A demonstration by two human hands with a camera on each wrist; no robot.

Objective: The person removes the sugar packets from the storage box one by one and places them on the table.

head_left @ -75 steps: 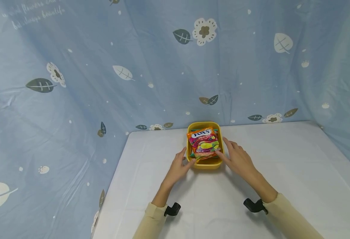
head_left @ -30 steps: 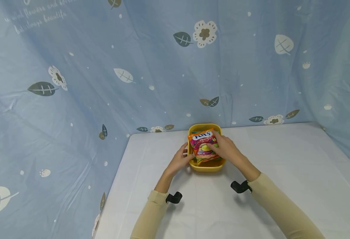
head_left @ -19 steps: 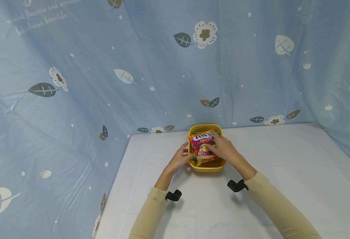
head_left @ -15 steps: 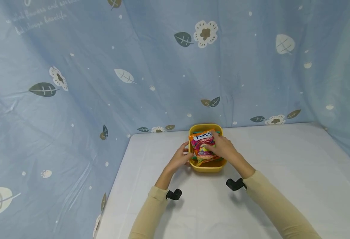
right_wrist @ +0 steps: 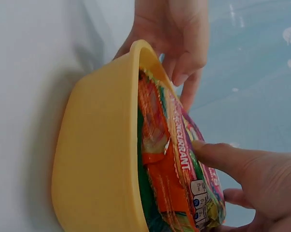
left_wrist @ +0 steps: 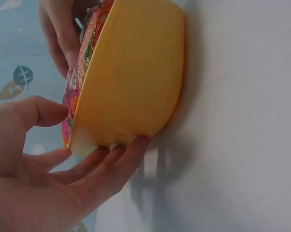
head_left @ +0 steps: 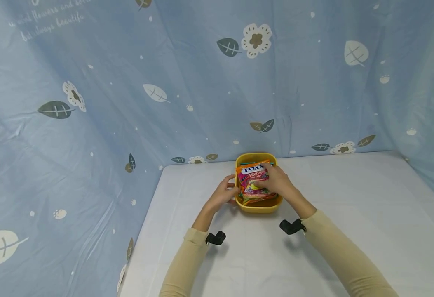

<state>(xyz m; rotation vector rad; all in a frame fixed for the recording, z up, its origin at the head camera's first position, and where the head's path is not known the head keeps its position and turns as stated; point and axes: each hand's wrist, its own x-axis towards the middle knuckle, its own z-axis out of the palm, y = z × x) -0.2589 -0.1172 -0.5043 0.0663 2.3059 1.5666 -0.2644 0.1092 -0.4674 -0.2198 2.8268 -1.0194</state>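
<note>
A yellow plastic tub [head_left: 259, 209] stands on the white table, and a FOX'S Fruits candy bag [head_left: 249, 177] lies in its mouth, bulging above the rim. My right hand [head_left: 277, 181] holds this bag from the right, thumb [right_wrist: 210, 151] on its printed face and fingers around the top end, partly hidden. On the left side, my left hand [head_left: 222, 194] steadies the tub, with fingers [left_wrist: 121, 162] against the outer wall and the thumb [left_wrist: 51, 112] at the rim beside the bag. Green-teal packaging [head_left: 247, 163] shows under the candy bag.
A blue patterned curtain [head_left: 202, 82] hangs directly behind the tub and along the left side. White cloth [head_left: 350, 194] covers the table. Black wrist mounts [head_left: 216, 238] sit on both of the person's sleeve cuffs.
My right hand has moved from beside the tub onto the candy bag. My left hand has come in against the tub wall. Lately the bag has shifted slightly and lies straighter.
</note>
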